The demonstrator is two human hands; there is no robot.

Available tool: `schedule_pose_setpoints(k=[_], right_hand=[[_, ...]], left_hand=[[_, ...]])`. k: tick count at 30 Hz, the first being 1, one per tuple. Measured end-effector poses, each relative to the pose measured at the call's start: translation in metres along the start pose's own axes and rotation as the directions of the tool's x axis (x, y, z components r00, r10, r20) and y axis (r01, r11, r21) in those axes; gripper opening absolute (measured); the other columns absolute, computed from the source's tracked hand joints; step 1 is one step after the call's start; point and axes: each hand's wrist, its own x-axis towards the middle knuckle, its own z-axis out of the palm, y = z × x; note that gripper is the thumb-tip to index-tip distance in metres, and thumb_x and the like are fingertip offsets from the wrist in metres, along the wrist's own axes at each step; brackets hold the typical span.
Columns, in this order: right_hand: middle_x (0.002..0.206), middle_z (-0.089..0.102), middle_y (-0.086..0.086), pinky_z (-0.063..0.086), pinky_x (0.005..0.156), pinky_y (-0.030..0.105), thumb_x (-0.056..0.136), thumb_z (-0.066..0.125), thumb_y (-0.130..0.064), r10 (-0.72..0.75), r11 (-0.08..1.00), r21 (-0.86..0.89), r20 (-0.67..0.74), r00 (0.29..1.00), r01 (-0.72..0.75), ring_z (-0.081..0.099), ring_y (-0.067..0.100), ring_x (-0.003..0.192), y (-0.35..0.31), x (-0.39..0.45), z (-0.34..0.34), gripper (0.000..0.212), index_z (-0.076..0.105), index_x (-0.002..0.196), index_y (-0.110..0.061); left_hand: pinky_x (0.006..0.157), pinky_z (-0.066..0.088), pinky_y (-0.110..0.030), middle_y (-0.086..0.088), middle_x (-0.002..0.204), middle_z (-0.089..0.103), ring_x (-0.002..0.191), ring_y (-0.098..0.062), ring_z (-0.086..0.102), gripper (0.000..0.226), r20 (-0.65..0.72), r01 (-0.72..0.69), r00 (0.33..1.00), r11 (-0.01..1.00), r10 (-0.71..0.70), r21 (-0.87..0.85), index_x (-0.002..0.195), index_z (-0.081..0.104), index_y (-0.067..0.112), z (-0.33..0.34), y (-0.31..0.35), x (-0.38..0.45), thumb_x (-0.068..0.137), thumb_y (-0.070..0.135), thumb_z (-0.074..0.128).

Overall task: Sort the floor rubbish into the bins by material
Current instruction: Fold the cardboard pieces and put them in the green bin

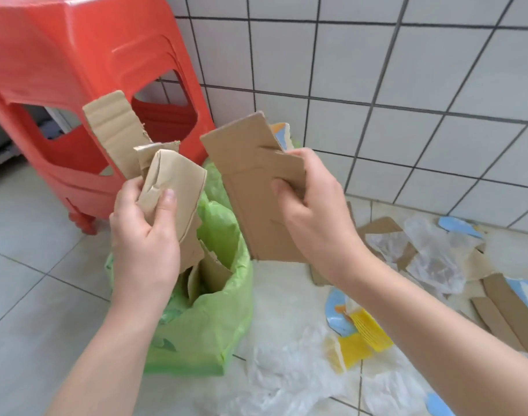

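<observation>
My left hand (142, 232) grips a bundle of bent brown cardboard pieces (166, 181) directly above a bin lined with a green bag (208, 322). Some cardboard scraps (210, 273) stand inside that bin. My right hand (312, 205) holds a flat brown cardboard panel (250, 187) upright, just right of the bin's mouth, with a printed blue and white piece partly hidden behind it. On the floor to the right lie more cardboard strips (502, 307), clear plastic film (433, 259) and printed blue and yellow packaging (355, 334).
A red plastic stool (76, 85) stands at the left behind the bin. A white tiled wall (406, 85) closes off the back and right. White plastic bags (289, 364) spread over the floor in front of the bin. Grey floor tiles (31, 265) lie at the left.
</observation>
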Motion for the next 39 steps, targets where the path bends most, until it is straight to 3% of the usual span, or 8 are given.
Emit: schedule_pose_setpoints(k=[3,7,10,16,21,25,30,39], right_hand=[[0.092,0.061,0.004,0.044,0.065,0.023,0.087,0.042,-0.002,0.095,0.99,0.101,0.043,0.995,-0.099,0.054,0.015,0.079,-0.009,0.014,0.029,0.02,0.052,0.102,-0.011],[0.099,0.061,0.007,0.049,0.074,0.035,0.085,0.043,-0.002,0.222,0.972,0.061,0.089,0.971,-0.227,0.058,0.023,0.09,0.005,0.012,0.075,0.026,0.048,0.108,-0.012],[0.106,0.059,0.009,0.047,0.074,0.033,0.085,0.04,0.0,0.305,0.949,0.055,0.075,0.949,-0.31,0.056,0.027,0.096,0.023,0.003,0.096,0.032,0.043,0.113,-0.014],[0.111,0.056,0.013,0.05,0.086,0.047,0.085,0.036,0.002,0.453,0.889,0.078,-0.006,0.892,-0.451,0.055,0.032,0.1,0.03,0.009,0.118,0.029,0.039,0.11,-0.013],[0.105,0.055,0.013,0.051,0.077,0.04,0.087,0.049,-0.007,0.491,0.861,0.13,0.042,0.87,-0.492,0.058,0.031,0.092,0.03,0.012,0.135,0.021,0.035,0.098,-0.017],[0.108,0.059,0.016,0.055,0.075,0.044,0.08,0.055,-0.009,0.587,0.786,0.106,0.185,0.788,-0.609,0.061,0.03,0.089,0.039,0.003,0.132,0.04,0.03,0.107,-0.022],[0.106,0.056,0.01,0.046,0.063,0.031,0.081,0.05,-0.001,0.485,0.866,0.054,0.144,0.862,-0.497,0.054,0.017,0.078,0.043,-0.003,0.124,0.056,0.026,0.123,-0.028],[0.113,0.054,0.016,0.046,0.08,0.038,0.085,0.062,-0.009,0.466,0.877,-0.259,0.247,0.85,-0.405,0.055,0.035,0.1,0.045,-0.01,0.124,0.044,0.034,0.119,-0.009]], left_hand=[[0.09,0.045,-0.038,0.003,0.114,0.063,0.106,-0.021,0.056,0.027,-0.024,-0.048,0.998,0.997,0.05,0.052,0.122,0.051,0.029,-0.007,-0.013,0.008,0.095,0.028,0.051],[0.099,0.038,-0.039,-0.004,0.127,0.057,0.117,-0.027,0.05,0.038,-0.015,-0.08,0.996,0.969,0.086,0.235,0.132,0.048,0.018,-0.01,-0.045,0.011,0.095,0.021,0.053],[0.099,0.033,-0.027,-0.003,0.133,0.055,0.123,-0.023,0.048,0.045,-0.005,-0.072,0.997,0.955,0.077,0.287,0.137,0.046,0.018,-0.007,-0.064,0.002,0.093,0.015,0.056],[0.09,0.046,-0.041,0.002,0.13,0.059,0.117,-0.024,0.056,0.057,-0.02,-0.123,0.99,0.921,0.141,0.369,0.137,0.042,0.029,-0.006,-0.076,-0.013,0.086,0.013,0.063],[0.077,0.049,-0.046,-0.002,0.134,0.057,0.108,-0.034,0.061,0.065,0.009,-0.148,0.986,0.853,0.166,0.5,0.143,0.033,0.029,-0.006,-0.078,-0.004,0.087,0.015,0.063],[0.067,0.047,-0.047,-0.02,0.096,0.064,0.078,-0.042,0.059,0.08,0.084,-0.075,0.996,0.909,0.044,0.41,0.147,0.016,0.037,-0.001,-0.083,-0.012,0.086,0.014,0.063],[0.062,0.046,-0.046,0.001,0.064,0.041,0.063,-0.035,0.053,0.1,0.074,-0.056,0.997,0.917,0.029,0.395,0.147,-0.007,0.044,0.0,-0.078,-0.013,0.086,0.008,0.063],[0.061,0.051,-0.043,-0.022,0.085,0.068,0.071,-0.039,0.065,0.103,0.393,-0.255,0.919,0.726,-0.023,0.639,0.145,-0.019,0.047,0.015,-0.09,-0.01,0.086,0.035,0.064]])
